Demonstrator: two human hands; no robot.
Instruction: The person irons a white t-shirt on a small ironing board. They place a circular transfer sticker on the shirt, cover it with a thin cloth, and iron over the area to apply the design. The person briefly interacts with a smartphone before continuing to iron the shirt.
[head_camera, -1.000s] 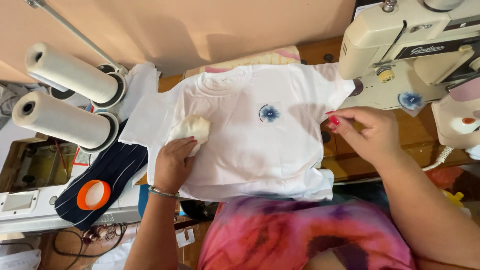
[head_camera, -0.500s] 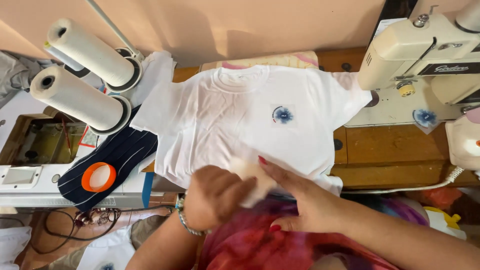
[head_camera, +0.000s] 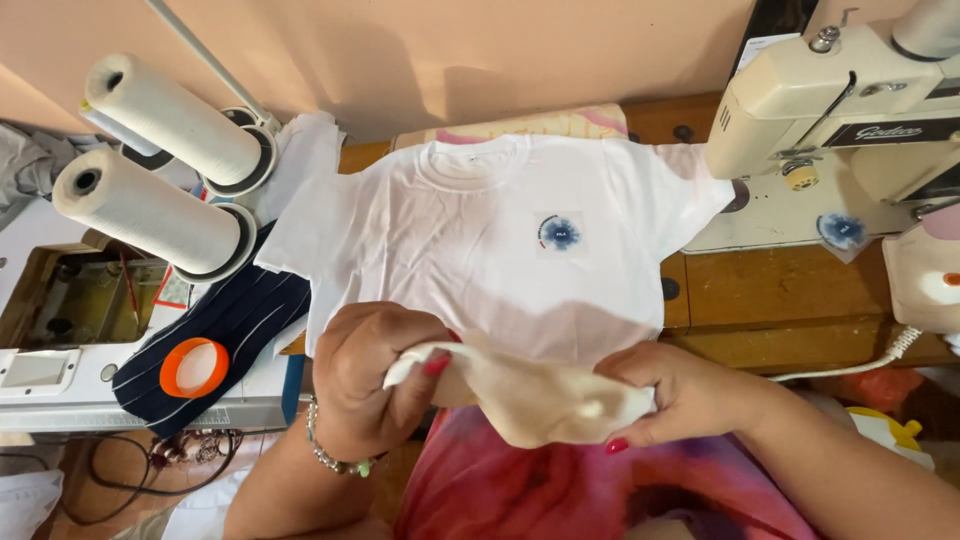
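Note:
A white T-shirt lies flat on the wooden table, neck away from me, with a small round blue patch on its chest. Below its hem, close to my body, both hands hold a cream-coloured cloth stretched between them. My left hand grips the cloth's left end between thumb and fingers. Closed around the right end is my right hand.
Two large white thread cones lie at the left, above a dark striped cloth with an orange ring. A cream sewing machine stands at the right, with a second blue patch on its base and a white iron beside it.
My hands came off the T-shirt and met near my body. The cream cloth, first under my left hand on the shirt, is now spread between both hands.

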